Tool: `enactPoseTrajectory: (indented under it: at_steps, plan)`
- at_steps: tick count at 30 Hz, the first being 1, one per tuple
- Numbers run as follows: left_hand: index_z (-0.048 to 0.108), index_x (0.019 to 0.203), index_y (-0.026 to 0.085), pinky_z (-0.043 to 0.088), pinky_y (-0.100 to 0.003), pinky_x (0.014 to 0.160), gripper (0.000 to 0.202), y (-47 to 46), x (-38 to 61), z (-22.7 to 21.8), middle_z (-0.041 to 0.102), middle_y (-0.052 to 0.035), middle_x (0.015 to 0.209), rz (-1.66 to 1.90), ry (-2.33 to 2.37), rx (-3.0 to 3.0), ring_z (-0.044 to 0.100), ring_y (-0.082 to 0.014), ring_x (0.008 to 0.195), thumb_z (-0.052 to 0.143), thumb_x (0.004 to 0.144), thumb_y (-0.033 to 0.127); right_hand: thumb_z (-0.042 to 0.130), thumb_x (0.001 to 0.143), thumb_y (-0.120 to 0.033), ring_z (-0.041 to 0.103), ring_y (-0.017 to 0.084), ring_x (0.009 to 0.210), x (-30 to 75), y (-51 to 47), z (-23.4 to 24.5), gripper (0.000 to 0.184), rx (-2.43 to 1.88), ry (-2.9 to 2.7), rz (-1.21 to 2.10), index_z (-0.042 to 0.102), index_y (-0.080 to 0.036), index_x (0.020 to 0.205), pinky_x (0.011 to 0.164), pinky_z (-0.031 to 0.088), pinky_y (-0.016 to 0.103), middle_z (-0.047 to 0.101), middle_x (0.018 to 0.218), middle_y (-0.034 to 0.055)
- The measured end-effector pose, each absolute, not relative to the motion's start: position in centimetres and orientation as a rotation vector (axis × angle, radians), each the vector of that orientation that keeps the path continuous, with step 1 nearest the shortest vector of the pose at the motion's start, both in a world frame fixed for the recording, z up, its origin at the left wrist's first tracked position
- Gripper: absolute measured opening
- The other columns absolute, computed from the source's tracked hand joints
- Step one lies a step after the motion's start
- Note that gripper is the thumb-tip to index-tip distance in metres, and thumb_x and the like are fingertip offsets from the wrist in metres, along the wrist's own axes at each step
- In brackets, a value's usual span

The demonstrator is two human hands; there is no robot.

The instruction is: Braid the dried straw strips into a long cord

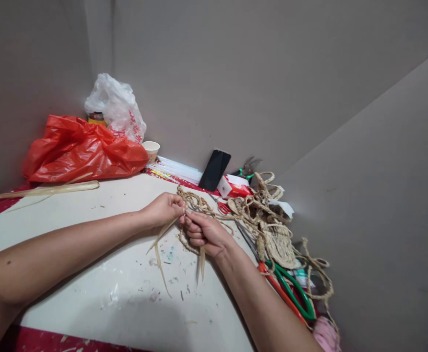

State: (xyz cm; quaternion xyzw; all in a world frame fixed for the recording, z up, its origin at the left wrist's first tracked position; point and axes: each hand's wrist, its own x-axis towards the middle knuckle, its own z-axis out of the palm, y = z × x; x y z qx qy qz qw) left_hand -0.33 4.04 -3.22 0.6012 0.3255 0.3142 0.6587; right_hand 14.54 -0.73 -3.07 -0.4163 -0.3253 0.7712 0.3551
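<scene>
My left hand point(165, 209) and my right hand point(205, 233) meet over the white board, fingertips nearly touching. Both are closed in a pinch on pale, dry straw strands point(159, 256); loose ends hang below each hand. The exact spot where the fingers grip is hidden. A braided straw rope point(195, 199) lies just behind my hands, and part of it loops down between them onto the board. It appears to join the strands, though the fingers cover the join.
A large heap of straw rope point(278, 239) lies at right, with green-and-orange-handled shears point(296, 293). Behind stand a phone point(215, 169), a red box point(234, 187), pliers point(249, 167) and a paper cup point(151, 150). A red plastic bag point(85, 151) and straw strips point(63, 188) lie left.
</scene>
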Motion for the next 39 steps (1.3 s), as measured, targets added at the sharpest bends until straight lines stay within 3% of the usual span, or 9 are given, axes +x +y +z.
enactPoseTrajectory:
  at_steps: [8,16,28,34,39]
  plan:
    - [0.065,0.074,0.012,0.035,-0.020,0.057,0.011,4.4,-0.8,-3.0,0.059,0.0017,0.063,0.681,0.793,1.579,0.047,-0.0083,0.058,0.057,0.067,0.019,0.063,0.074,-0.031,0.007,0.003,0.036,14.0,-1.2,-3.5,0.018,-1.105,-0.678,1.892,0.058,-0.014,0.073,0.032,0.008,0.013,0.020,0.042,-0.0129]
    - [0.067,0.073,0.011,0.031,-0.021,0.053,0.015,3.8,-0.9,-2.3,0.058,0.0007,0.059,0.566,0.842,1.731,0.046,-0.0097,0.056,0.053,0.066,0.014,0.061,0.071,-0.026,0.009,0.002,0.034,12.9,-1.6,-3.3,0.015,-1.201,-0.658,1.753,0.053,-0.015,0.065,0.030,0.007,0.014,0.023,0.038,-0.0131]
    - [0.062,0.072,0.015,0.030,-0.022,0.056,0.015,1.4,-0.5,-2.1,0.061,-0.0034,0.065,0.631,1.035,2.057,0.051,-0.0146,0.059,0.047,0.070,0.011,0.064,0.069,-0.029,0.010,0.002,0.032,12.5,-1.9,-3.6,0.033,-1.191,-0.643,1.731,0.035,-0.020,0.056,0.030,0.008,0.014,0.025,0.036,-0.0131]
    - [0.062,0.087,0.014,0.029,-0.022,0.051,0.023,0.9,-0.6,-1.6,0.060,-0.0017,0.063,0.533,1.048,2.040,0.049,-0.0132,0.053,0.053,0.065,0.016,0.071,0.061,-0.025,0.011,0.000,0.032,13.0,-1.9,-3.7,0.033,-1.167,-0.671,1.739,0.040,-0.018,0.056,0.031,0.008,0.013,0.027,0.037,-0.0135]
    - [0.063,0.082,0.014,0.035,-0.022,0.058,0.022,3.2,-1.3,-0.9,0.062,-0.0017,0.070,0.712,1.076,1.943,0.051,-0.0133,0.063,0.048,0.069,0.023,0.074,0.060,-0.027,0.008,0.000,0.035,13.9,-1.6,-3.5,0.025,-1.141,-0.731,1.798,0.054,-0.014,0.067,0.031,0.007,0.013,0.024,0.037,-0.0145]
